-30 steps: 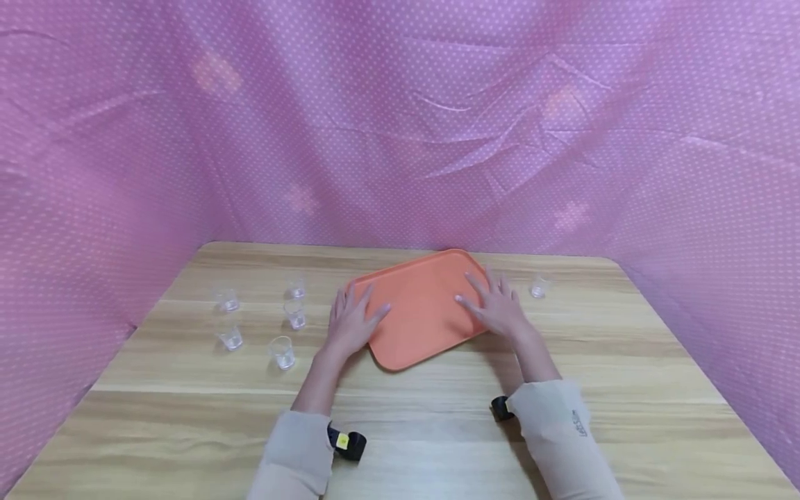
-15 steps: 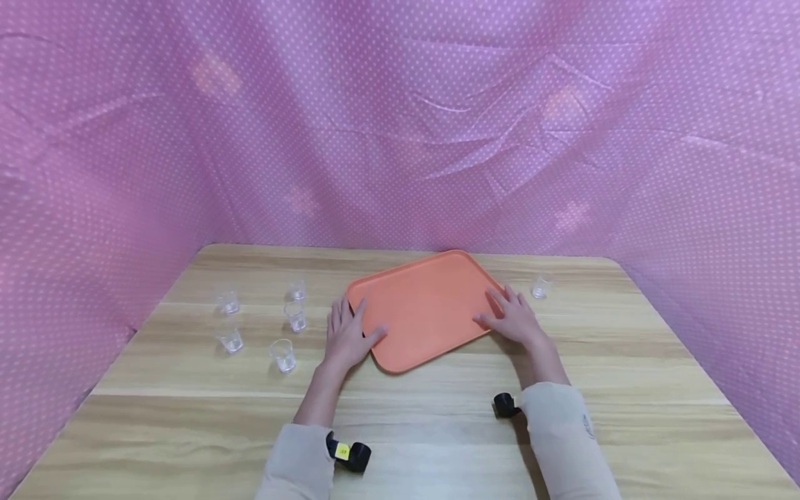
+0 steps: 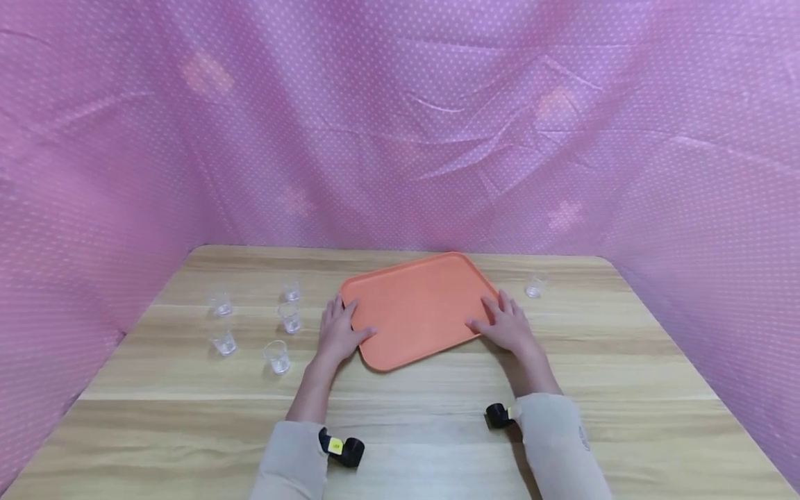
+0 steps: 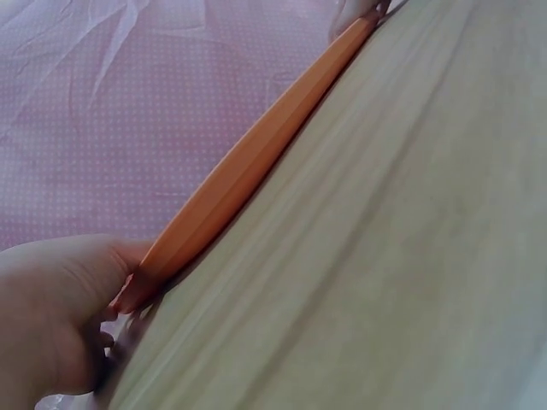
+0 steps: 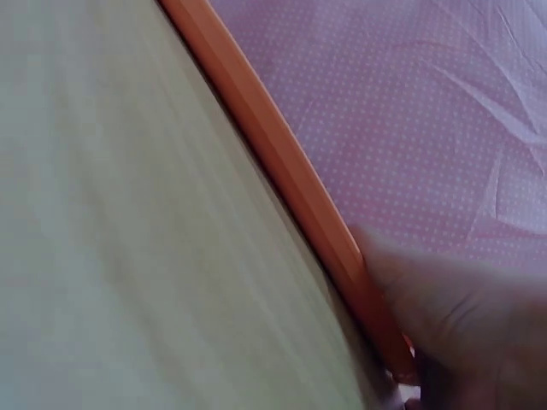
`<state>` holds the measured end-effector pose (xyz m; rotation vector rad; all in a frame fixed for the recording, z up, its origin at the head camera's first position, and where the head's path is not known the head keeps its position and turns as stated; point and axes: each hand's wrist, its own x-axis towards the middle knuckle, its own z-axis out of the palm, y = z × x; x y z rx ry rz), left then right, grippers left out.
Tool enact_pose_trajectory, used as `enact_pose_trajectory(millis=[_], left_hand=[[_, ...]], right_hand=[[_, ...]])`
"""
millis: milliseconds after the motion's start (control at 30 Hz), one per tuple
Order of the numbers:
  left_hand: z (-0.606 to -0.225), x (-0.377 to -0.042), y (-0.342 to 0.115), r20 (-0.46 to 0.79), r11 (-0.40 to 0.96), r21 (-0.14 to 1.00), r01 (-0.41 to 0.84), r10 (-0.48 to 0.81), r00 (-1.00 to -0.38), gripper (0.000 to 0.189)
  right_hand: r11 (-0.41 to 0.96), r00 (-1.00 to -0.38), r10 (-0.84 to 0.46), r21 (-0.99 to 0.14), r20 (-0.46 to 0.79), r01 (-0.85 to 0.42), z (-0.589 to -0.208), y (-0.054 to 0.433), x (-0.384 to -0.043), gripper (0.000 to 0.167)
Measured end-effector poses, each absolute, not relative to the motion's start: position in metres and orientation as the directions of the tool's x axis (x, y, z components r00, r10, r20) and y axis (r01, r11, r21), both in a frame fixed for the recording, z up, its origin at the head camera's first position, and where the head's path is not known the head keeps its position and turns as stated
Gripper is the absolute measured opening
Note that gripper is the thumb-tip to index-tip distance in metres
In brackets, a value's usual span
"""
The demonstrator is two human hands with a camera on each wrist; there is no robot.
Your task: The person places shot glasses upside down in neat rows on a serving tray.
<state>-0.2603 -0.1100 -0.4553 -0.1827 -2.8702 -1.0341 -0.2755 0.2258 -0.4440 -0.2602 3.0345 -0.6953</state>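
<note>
An orange rectangular tray (image 3: 425,305) lies turned at an angle on the wooden table. My left hand (image 3: 337,333) grips its left end, thumb over the rim and fingers along the outside. At the right end my right hand (image 3: 507,326) holds it the same way, with the thumb reaching inside the edge. In the left wrist view the left hand (image 4: 64,312) has its fingers tucked low by the tray's corner. The right wrist view shows the right thumb (image 5: 376,256) on the rim, while the other fingers are mostly hidden.
Several small clear cups stand left of the tray, the nearest cup (image 3: 277,357) close to my left forearm. One more cup (image 3: 534,286) stands beyond my right hand. A pink dotted curtain (image 3: 400,139) hangs around the table (image 3: 412,430).
My right hand has slid right and toward me, from over the tray to its right edge. My left hand has settled lower along the left edge. The tray has hardly moved.
</note>
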Motion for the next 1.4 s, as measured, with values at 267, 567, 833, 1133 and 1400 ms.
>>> enact_pose_trajectory(millis=[267,567,833,1133,1400], left_hand=[[-0.455,-0.262,-0.117,0.092,0.729,0.674,0.121,0.080,-0.993,0.072],[-0.450,-0.262,-0.120,0.100,0.704,0.701,0.116,0.064,-0.993,0.064],[-0.450,-0.263,-0.117,0.107,0.690,0.714,0.117,0.057,-0.993,0.062],[-0.451,-0.262,-0.116,0.091,0.705,0.700,0.116,0.073,-0.993,0.060],[-0.450,-0.263,-0.116,0.097,0.690,0.714,0.119,0.070,-0.993,0.059]], right_hand=[[0.918,-0.990,-0.137,-0.382,-0.047,-0.109,-0.437,0.211,-0.265,0.077],[0.962,-0.985,-0.096,-0.269,-0.144,-0.054,-0.406,0.192,-0.247,0.057],[0.917,-0.980,-0.187,-0.369,-0.066,-0.151,-0.412,0.219,-0.262,0.049],[0.747,-0.938,-0.277,-0.568,0.206,-0.346,-0.458,0.255,-0.281,0.061],[0.696,-0.949,-0.220,-0.646,0.225,-0.314,-0.457,0.255,-0.280,0.063]])
